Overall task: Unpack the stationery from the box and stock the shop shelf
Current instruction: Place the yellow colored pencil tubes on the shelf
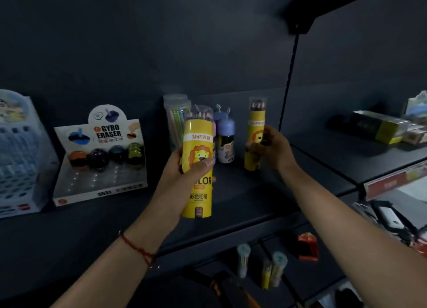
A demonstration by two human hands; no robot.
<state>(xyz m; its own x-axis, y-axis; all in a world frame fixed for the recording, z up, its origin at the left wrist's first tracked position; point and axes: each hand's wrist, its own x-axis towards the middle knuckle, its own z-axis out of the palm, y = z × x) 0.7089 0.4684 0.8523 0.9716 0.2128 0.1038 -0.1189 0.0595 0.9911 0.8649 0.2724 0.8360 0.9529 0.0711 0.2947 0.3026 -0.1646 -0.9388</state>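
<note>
A dark shop shelf (242,199) with a dark back wall fills the frame in dim light. At centre, the left hand (184,169) grips a yellow tube of coloured pencils (198,166) with a lion print and a clear cap, held upright above the front of the shelf. Right of centre, the right hand (270,149) curls round a second yellow pencil tube (254,132) whose base is at the shelf surface, near the back. Between the two tubes stand small purple-capped bottles (225,141), and behind the held tube a clear tube of pastel pencils (175,120). At left sits a "Gyro Eraser" display box (99,159) holding round erasers, with a pale blue display box (18,155) at the left edge. Small boxes (379,127) lie at the right on the neighbouring shelf. More pencil tubes (275,270) stand on the shelf below.
</note>
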